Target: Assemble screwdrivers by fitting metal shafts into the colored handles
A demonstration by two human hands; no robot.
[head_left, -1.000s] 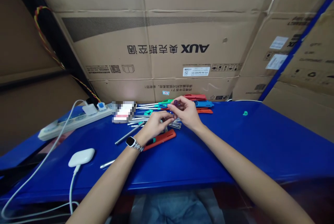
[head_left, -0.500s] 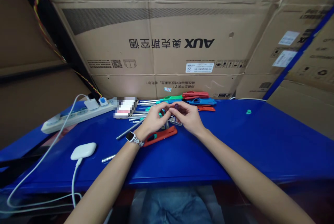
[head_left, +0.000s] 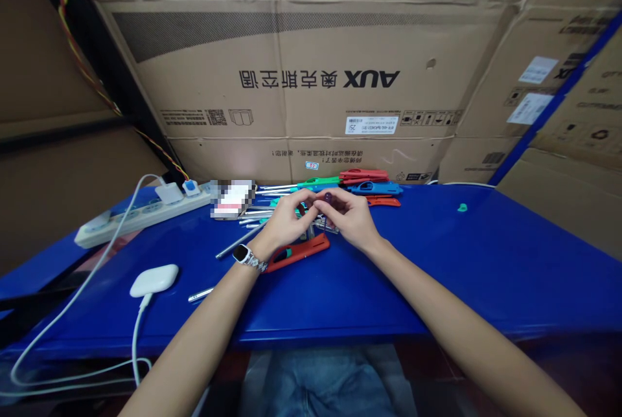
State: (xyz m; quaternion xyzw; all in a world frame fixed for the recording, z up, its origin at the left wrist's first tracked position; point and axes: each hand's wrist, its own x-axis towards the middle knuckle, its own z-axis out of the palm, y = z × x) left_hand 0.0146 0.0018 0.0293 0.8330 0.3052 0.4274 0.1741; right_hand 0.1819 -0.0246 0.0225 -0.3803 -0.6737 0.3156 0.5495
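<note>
Left hand (head_left: pixel 286 221) and right hand (head_left: pixel 358 219) now meet, closer than second ago, suggesting two-handed work; right fingers pinch purple piece (head_left: pixel 328 198); left fingers' hold hidden, cannot tell.

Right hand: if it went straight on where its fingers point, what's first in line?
Most likely the left hand. Its fingers meet those of the right hand in the picture; whether they truly touch is unclear.

You can read "AUX 奥克斯空调", upside down, on the cardboard (head_left: pixel 315 103) facing you. Its white label (head_left: pixel 372 125) shows you "25", also inverted.
</note>
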